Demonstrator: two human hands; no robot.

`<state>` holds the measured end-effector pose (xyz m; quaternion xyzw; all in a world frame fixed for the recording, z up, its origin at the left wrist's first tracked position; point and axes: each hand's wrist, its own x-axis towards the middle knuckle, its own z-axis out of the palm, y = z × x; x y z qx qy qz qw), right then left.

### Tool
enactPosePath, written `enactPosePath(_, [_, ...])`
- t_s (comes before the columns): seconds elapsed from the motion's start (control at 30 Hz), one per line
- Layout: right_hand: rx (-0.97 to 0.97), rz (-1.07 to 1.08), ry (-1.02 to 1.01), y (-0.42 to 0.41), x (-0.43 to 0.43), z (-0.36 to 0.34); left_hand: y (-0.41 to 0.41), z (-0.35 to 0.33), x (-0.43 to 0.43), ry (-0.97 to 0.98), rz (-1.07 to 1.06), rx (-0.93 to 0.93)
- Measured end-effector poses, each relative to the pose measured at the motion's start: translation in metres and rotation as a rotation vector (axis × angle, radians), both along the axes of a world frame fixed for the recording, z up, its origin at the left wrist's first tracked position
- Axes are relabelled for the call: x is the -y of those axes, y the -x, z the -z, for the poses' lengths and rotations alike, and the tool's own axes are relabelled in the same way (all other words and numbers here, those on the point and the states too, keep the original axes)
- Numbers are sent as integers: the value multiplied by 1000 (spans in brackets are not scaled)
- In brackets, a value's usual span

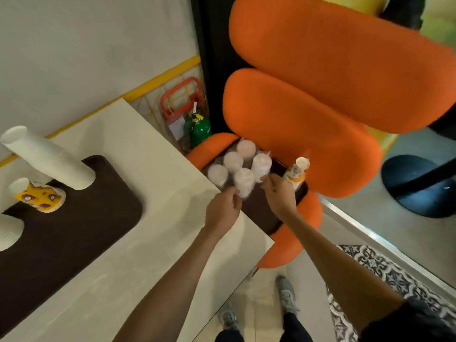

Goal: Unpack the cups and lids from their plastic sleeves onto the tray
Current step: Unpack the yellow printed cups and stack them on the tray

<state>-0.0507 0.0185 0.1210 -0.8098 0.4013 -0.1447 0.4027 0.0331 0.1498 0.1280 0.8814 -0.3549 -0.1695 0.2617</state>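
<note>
Left grip (223,208) pinches a sleeved stack (243,181) on the orange chair (296,134); whether the right grip (278,193) holds it, I cannot tell. Fetching step, likely; next, lift it to the tray (74,230).
</note>
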Motion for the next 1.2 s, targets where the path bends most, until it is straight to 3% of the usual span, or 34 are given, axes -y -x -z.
enactPosePath(0.2, [-4,185,-53,34,96,25,21,18,97,86,3,-88])
enactPosePath(0.4, [1,313,-167,47,189,73,28,55,194,39,-36,-159])
enactPosePath(0.63, [-93,215,-463,38,248,150,28,119,273,-14,-48,-128])
enactPosePath(0.73, [-40,258,-675,34,251,180,32,142,293,-19,-30,-98])
enactPosePath(0.93, [26,389,-866,34,247,208,37,168,317,-45,-29,8])
enactPosePath(1.07, [56,424,-889,31,252,218,29,174,316,-53,-7,-56])
enactPosePath(1.2, [20,459,-912,20,254,236,23,170,292,45,-155,-182])
